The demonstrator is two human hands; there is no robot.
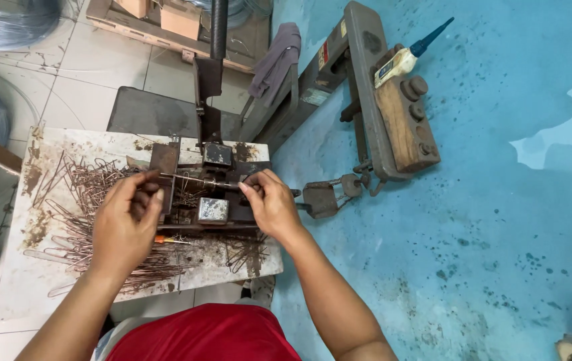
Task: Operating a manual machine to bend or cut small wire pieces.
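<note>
I hold a thin wire (196, 179) across the small press (211, 190), my left hand (125, 224) pinching one end and my right hand (271, 204) the other, so I think lining it up comes next.

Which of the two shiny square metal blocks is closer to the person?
The scuffed silver square block, between the two hands, is closer. The other square metal block sits farther away, just below the dark upright lever.

Left hand (125, 217) — right hand (271, 204) — both pinching
</note>
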